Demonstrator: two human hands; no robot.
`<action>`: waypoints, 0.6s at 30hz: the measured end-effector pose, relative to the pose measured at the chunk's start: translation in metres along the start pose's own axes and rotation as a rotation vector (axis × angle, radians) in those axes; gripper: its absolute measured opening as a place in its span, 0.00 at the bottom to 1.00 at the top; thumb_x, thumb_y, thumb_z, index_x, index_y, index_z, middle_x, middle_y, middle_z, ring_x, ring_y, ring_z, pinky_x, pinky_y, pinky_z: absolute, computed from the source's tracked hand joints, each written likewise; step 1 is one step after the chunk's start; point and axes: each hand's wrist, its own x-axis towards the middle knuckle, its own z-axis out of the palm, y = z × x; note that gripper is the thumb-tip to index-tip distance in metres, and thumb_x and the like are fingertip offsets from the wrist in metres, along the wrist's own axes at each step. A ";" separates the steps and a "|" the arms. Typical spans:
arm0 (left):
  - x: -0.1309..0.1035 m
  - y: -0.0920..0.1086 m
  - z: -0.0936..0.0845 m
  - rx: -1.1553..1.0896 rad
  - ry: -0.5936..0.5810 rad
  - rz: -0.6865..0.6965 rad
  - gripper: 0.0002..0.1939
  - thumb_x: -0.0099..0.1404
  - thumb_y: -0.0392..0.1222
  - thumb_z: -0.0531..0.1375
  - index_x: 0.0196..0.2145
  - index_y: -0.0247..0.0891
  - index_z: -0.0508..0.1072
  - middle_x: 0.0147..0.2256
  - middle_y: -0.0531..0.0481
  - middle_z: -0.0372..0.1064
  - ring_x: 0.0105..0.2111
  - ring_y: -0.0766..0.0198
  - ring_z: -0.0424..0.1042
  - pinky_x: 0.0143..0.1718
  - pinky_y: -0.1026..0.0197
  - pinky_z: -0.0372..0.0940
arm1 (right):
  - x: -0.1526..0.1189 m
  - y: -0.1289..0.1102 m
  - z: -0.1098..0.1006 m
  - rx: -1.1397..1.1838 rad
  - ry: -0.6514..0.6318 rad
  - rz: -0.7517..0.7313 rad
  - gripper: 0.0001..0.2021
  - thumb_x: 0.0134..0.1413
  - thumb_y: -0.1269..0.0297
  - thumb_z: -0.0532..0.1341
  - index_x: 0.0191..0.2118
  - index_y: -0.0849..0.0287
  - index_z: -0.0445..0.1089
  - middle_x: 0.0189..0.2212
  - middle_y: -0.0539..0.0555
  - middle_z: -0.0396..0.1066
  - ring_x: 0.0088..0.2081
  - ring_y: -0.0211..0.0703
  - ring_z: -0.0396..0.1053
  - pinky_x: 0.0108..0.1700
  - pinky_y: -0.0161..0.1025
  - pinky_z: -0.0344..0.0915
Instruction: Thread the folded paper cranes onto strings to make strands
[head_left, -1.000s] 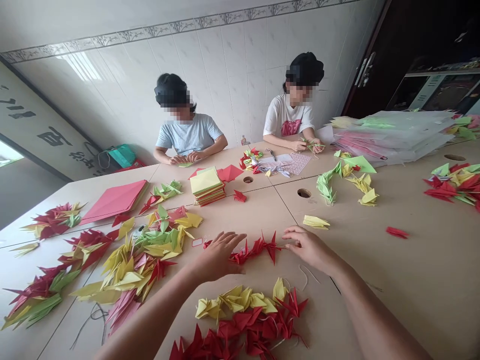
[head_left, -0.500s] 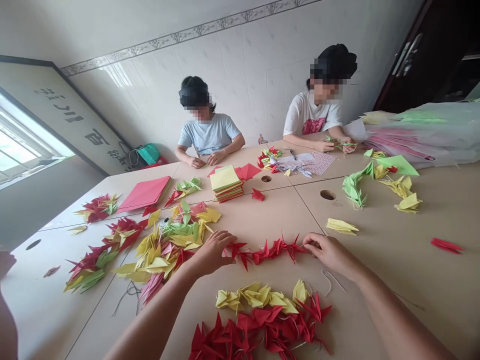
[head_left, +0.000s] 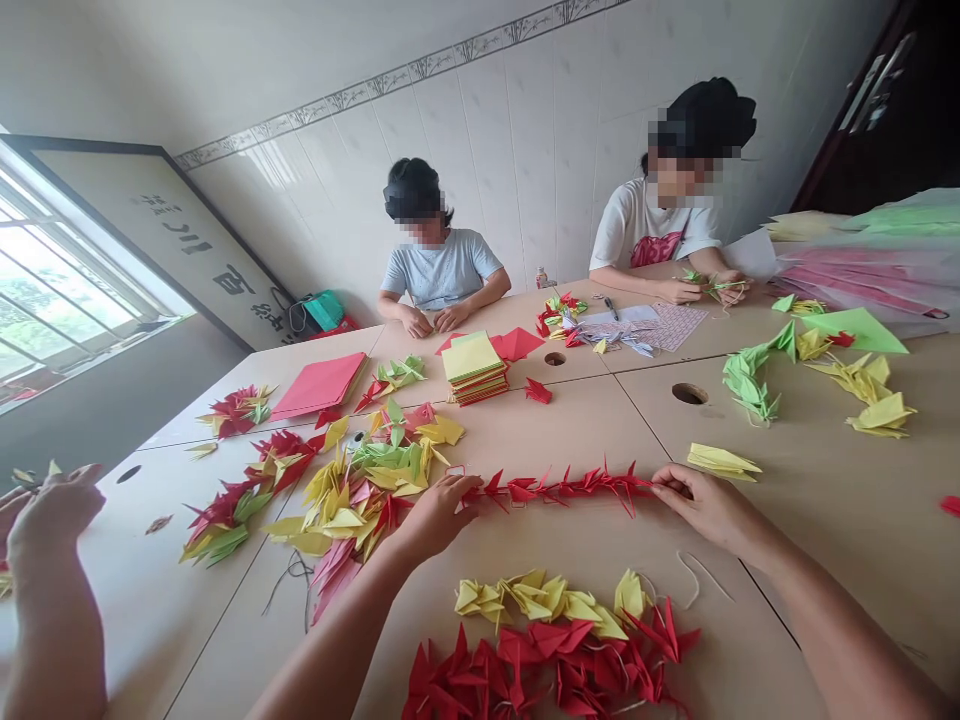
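Note:
A string of red paper cranes (head_left: 559,487) stretches nearly straight between my two hands, just over the table. My left hand (head_left: 444,512) grips its left end, with thumb and fingers closed together. At the right end, my right hand (head_left: 686,497) pinches the string between thumb and fingers. Nearer me lie a row of yellow paper cranes (head_left: 551,600) and a heap of red paper cranes (head_left: 525,665) with loose white string among them. Left of my left hand sits a mixed pile of yellow, green and pink cranes (head_left: 367,480).
Across the table (head_left: 600,440) stands a stack of yellow and red paper squares (head_left: 475,368), beside red sheets (head_left: 321,385). Green cranes (head_left: 750,380) lie at the right, near a yellow folded piece (head_left: 724,462). Two people sit opposite; another person's hands (head_left: 56,505) work at the left edge.
My hands have drawn apart, pulling the red crane string straighter and tauter. My left hand has closed on its end. The view has turned left, and another person's hands now show at the left.

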 end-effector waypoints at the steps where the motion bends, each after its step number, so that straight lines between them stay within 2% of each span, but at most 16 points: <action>1: -0.001 -0.001 0.000 0.001 0.008 -0.009 0.16 0.62 0.43 0.55 0.48 0.40 0.67 0.45 0.44 0.70 0.46 0.54 0.68 0.47 0.52 0.64 | 0.000 0.002 0.000 0.000 -0.006 -0.005 0.12 0.53 0.55 0.51 0.29 0.56 0.65 0.26 0.52 0.69 0.28 0.42 0.64 0.29 0.36 0.61; 7: -0.004 0.001 0.002 0.037 0.042 -0.013 0.16 0.62 0.38 0.53 0.48 0.41 0.66 0.43 0.46 0.71 0.44 0.57 0.69 0.45 0.53 0.66 | 0.002 0.008 0.004 0.004 0.002 -0.011 0.11 0.52 0.57 0.52 0.28 0.57 0.65 0.23 0.52 0.67 0.26 0.42 0.64 0.28 0.36 0.60; 13: 0.007 0.012 0.004 0.101 0.067 0.154 0.24 0.57 0.44 0.61 0.52 0.45 0.63 0.53 0.44 0.61 0.54 0.53 0.59 0.54 0.47 0.59 | 0.003 0.010 0.006 0.015 -0.002 -0.014 0.12 0.53 0.56 0.50 0.29 0.56 0.65 0.25 0.52 0.69 0.28 0.43 0.65 0.30 0.37 0.61; 16: 0.016 0.016 0.007 0.104 0.055 0.167 0.28 0.56 0.43 0.62 0.54 0.45 0.62 0.54 0.44 0.60 0.56 0.52 0.56 0.55 0.45 0.57 | 0.002 0.006 0.005 0.007 0.020 -0.013 0.12 0.52 0.56 0.50 0.28 0.57 0.65 0.24 0.52 0.68 0.27 0.43 0.65 0.30 0.37 0.61; 18: 0.021 0.018 0.009 0.104 0.037 0.172 0.25 0.56 0.43 0.62 0.53 0.46 0.63 0.53 0.45 0.62 0.56 0.51 0.56 0.55 0.45 0.57 | 0.002 0.003 0.004 0.012 0.032 -0.017 0.12 0.52 0.56 0.51 0.28 0.57 0.65 0.24 0.52 0.68 0.27 0.43 0.65 0.29 0.37 0.60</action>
